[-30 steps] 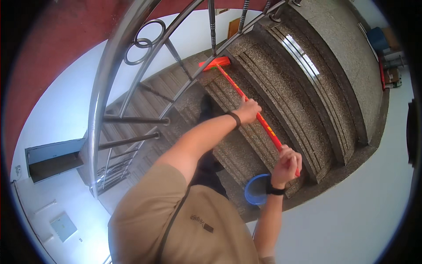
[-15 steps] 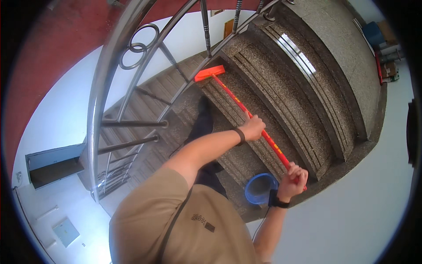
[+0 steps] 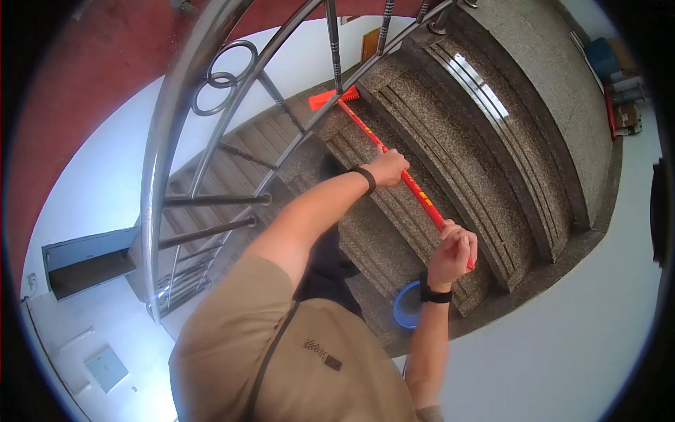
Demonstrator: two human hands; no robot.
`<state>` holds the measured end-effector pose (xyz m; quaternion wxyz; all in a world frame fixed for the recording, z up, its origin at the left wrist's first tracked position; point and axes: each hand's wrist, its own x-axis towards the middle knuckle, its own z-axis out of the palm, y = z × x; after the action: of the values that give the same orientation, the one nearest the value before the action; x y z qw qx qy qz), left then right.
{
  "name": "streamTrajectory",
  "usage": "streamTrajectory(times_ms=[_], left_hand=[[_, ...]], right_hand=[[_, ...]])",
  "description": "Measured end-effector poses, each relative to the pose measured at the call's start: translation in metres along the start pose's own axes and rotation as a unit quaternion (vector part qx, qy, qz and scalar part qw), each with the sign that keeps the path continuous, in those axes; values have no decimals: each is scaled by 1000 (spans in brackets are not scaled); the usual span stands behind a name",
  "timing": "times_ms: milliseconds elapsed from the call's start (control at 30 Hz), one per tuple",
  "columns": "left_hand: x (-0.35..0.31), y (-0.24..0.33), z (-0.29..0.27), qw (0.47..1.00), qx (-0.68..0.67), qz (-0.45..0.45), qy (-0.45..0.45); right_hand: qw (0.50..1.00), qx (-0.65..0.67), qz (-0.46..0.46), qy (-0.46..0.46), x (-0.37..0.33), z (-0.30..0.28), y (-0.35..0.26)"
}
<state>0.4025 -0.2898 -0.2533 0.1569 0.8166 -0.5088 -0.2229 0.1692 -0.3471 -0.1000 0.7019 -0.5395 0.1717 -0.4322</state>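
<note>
Both hands grip a long red-handled broom [image 3: 422, 198] that slants across the stone steps. My left hand [image 3: 389, 167], with a dark band at its wrist, is wrapped round the middle of the handle. Near the handle's lower end, my right hand [image 3: 452, 254] is closed, a short red tip showing below it. The orange-red broom head [image 3: 323, 100] lies at the railing end of a step, partly hidden behind a metal bar. A blue basin [image 3: 406, 309] stands on a lower step, half covered by my right wrist.
A curved metal railing [image 3: 163, 155] runs along the left of the stairs [image 3: 450, 151]. Beyond it, another flight [image 3: 274, 133] descends. A white wall [image 3: 548, 330] borders the right side. Boxes and a blue container [image 3: 601, 58] stand on the upper landing.
Both hands have moved up and left with the broom. Its head has slid toward the railing and now reaches past the lower bar. My right wrist now covers part of the basin.
</note>
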Motion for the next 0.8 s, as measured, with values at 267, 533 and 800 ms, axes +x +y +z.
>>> streamTrajectory(times_ms=[267,533,800], left_hand=[[-50,77,44,999,17,41,25],[-67,108,56,995,-29,68,68],[-12,11,14,999,12,22,35]], right_hand=[[999,-27,-3,31,-63,-34,-62],[998,-34,-11,44,-80,-50,-82],[1000,-5,-1,15,-14,6,-13]])
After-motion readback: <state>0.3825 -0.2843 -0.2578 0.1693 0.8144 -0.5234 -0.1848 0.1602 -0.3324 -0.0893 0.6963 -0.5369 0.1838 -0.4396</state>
